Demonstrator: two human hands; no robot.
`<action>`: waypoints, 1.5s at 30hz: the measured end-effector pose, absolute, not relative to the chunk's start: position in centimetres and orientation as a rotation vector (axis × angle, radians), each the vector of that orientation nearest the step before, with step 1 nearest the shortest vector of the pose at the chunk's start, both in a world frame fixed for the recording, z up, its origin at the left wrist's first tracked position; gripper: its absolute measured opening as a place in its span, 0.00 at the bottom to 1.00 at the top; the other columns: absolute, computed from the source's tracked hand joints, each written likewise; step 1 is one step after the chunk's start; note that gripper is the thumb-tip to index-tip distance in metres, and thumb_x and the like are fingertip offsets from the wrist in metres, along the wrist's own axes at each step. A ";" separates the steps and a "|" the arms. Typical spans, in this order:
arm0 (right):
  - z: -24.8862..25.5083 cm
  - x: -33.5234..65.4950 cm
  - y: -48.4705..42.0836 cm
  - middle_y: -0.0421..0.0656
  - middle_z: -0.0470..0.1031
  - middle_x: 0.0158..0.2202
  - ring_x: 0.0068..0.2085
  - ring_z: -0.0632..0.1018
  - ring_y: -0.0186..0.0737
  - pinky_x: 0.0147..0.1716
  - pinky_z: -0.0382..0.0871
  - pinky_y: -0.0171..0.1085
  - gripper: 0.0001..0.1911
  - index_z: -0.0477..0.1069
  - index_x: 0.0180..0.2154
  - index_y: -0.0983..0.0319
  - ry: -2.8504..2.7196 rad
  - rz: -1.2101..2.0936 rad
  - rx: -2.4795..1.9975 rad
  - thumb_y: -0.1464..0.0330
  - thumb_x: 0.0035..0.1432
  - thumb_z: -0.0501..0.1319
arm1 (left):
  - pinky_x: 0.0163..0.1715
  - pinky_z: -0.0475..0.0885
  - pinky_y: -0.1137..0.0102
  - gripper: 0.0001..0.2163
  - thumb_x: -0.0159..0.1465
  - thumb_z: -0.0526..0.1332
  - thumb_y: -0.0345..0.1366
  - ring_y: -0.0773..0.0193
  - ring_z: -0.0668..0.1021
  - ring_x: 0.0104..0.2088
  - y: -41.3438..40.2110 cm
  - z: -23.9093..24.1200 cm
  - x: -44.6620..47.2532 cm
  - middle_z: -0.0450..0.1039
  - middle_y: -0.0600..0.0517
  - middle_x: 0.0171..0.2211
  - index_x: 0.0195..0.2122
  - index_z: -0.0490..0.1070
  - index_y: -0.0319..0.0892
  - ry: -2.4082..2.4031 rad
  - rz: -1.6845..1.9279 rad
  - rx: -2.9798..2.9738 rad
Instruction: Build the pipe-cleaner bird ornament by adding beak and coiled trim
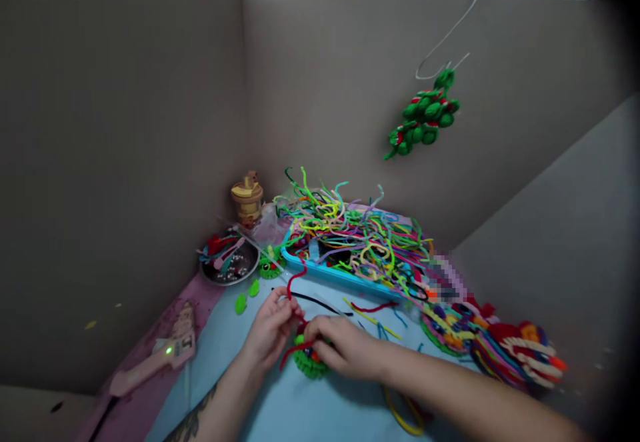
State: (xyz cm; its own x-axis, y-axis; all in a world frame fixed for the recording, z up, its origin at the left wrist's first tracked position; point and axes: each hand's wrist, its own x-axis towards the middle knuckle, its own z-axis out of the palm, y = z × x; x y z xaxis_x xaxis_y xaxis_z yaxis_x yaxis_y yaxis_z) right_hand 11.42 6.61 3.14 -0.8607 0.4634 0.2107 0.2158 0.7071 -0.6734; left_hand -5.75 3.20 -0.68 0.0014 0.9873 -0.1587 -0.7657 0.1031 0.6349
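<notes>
My left hand (274, 325) is closed in a pinch on a red pipe cleaner (291, 285), whose free end sticks up past the fingertips. My right hand (345, 345) has its fingers curled over a round green pipe-cleaner piece (311, 366), close beside the left. Red strands cross the top of that piece, and one red end juts out toward the left wrist. Fingers hide just where the red strands meet the green. Beyond the hands lie a black pipe cleaner (320, 302) and a short red length (374, 308).
A blue tray (345, 282) heaped with colourful pipe cleaners stands behind. To the left are a metal bowl (230, 272), a pink glue gun (167, 352) with a lit green light, and a lidded cup (247, 202). Pipe-cleaner bundles (520, 355) lie right; a green ornament (425, 119) hangs above.
</notes>
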 end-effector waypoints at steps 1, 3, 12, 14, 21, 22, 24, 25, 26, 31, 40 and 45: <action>3.0 11.6 6.6 0.40 0.74 0.29 0.29 0.74 0.35 0.32 0.69 0.32 0.08 0.67 0.37 0.59 -2.516 0.964 -0.573 0.75 0.55 0.54 | 0.35 0.72 0.76 0.16 0.52 0.69 0.29 0.73 0.75 0.29 3.4 -0.6 -6.1 0.70 0.57 0.27 0.39 0.65 0.42 0.654 1.468 0.394; 2.8 12.2 6.7 0.41 0.74 0.31 0.30 0.74 0.34 0.32 0.69 0.32 0.09 0.67 0.39 0.59 -2.441 1.031 -0.624 0.74 0.56 0.54 | 0.35 0.73 0.76 0.14 0.53 0.67 0.27 0.73 0.74 0.28 3.8 -0.5 -6.9 0.69 0.57 0.28 0.39 0.67 0.40 0.656 1.534 0.308; 3.1 15.6 8.6 0.39 0.74 0.25 0.26 0.75 0.34 0.28 0.68 0.32 0.08 0.72 0.34 0.60 -2.214 0.899 -0.967 0.68 0.61 0.54 | 0.26 0.73 0.78 0.11 0.57 0.60 0.22 0.75 0.71 0.22 4.6 0.3 -9.1 0.67 0.55 0.26 0.41 0.72 0.35 0.605 1.661 0.112; 4.5 14.7 9.7 0.41 0.77 0.28 0.30 0.76 0.36 0.32 0.69 0.33 0.09 0.73 0.33 0.60 -2.231 0.772 -0.907 0.68 0.61 0.55 | 0.26 0.73 0.77 0.11 0.57 0.60 0.22 0.74 0.72 0.23 4.5 0.3 -8.7 0.67 0.54 0.27 0.41 0.73 0.35 0.610 1.636 0.132; 6.7 5.1 17.9 0.42 0.77 0.45 0.48 0.75 0.35 0.49 0.63 0.31 0.12 0.73 0.43 0.59 -2.529 0.382 -1.046 0.73 0.62 0.53 | 0.27 0.74 0.75 0.10 0.58 0.59 0.22 0.73 0.72 0.24 4.4 0.0 -7.8 0.68 0.53 0.27 0.40 0.72 0.36 0.647 1.598 0.157; 6.4 3.9 19.0 0.43 0.77 0.45 0.48 0.75 0.36 0.48 0.64 0.32 0.13 0.73 0.43 0.60 -2.532 0.365 -1.091 0.74 0.62 0.53 | 0.26 0.73 0.75 0.10 0.58 0.59 0.22 0.73 0.72 0.23 4.4 -0.1 -7.9 0.68 0.53 0.27 0.40 0.72 0.36 0.655 1.604 0.145; 5.5 2.2 20.9 0.47 0.76 0.46 0.48 0.74 0.40 0.47 0.64 0.35 0.13 0.72 0.46 0.62 -2.529 0.316 -1.197 0.73 0.62 0.53 | 0.25 0.73 0.75 0.10 0.58 0.59 0.22 0.73 0.72 0.23 4.4 -0.3 -8.0 0.69 0.52 0.27 0.40 0.73 0.35 0.660 1.617 0.126; 5.1 1.7 21.6 0.49 0.76 0.46 0.47 0.75 0.42 0.45 0.65 0.36 0.13 0.70 0.47 0.63 -2.523 0.290 -1.257 0.73 0.61 0.54 | 0.26 0.73 0.75 0.09 0.58 0.58 0.22 0.73 0.72 0.23 4.4 -0.4 -8.1 0.69 0.52 0.27 0.40 0.73 0.35 0.654 1.622 0.119; 4.8 1.4 22.1 0.49 0.75 0.46 0.46 0.75 0.42 0.44 0.65 0.36 0.14 0.70 0.48 0.63 -2.525 0.269 -1.306 0.72 0.60 0.56 | 0.26 0.73 0.75 0.09 0.58 0.58 0.22 0.73 0.72 0.23 4.4 -0.5 -8.2 0.69 0.52 0.27 0.39 0.73 0.35 0.643 1.628 0.114; 5.3 2.5 21.2 0.48 0.74 0.43 0.43 0.75 0.42 0.41 0.65 0.36 0.10 0.71 0.42 0.62 -2.532 0.144 -1.366 0.72 0.59 0.56 | 0.26 0.73 0.75 0.08 0.61 0.57 0.24 0.73 0.72 0.23 4.5 -0.5 -8.5 0.69 0.53 0.25 0.38 0.73 0.35 0.586 1.639 0.067; 2.2 6.5 10.3 0.45 0.74 0.37 0.37 0.72 0.40 0.35 0.64 0.35 0.07 0.70 0.37 0.61 -2.771 -0.033 -0.551 0.71 0.62 0.53 | 0.35 0.75 0.72 0.04 0.60 0.61 0.26 0.64 0.78 0.35 4.2 -0.2 -7.3 0.77 0.46 0.33 0.30 0.74 0.35 0.687 1.555 0.126; 0.4 8.4 9.3 0.45 0.74 0.31 0.33 0.72 0.40 0.31 0.63 0.35 0.05 0.69 0.35 0.62 -2.806 -0.041 -0.599 0.73 0.59 0.55 | 0.32 0.74 0.75 0.06 0.52 0.69 0.31 0.67 0.77 0.29 4.0 -0.7 -7.4 0.74 0.51 0.24 0.28 0.74 0.35 0.704 1.571 0.248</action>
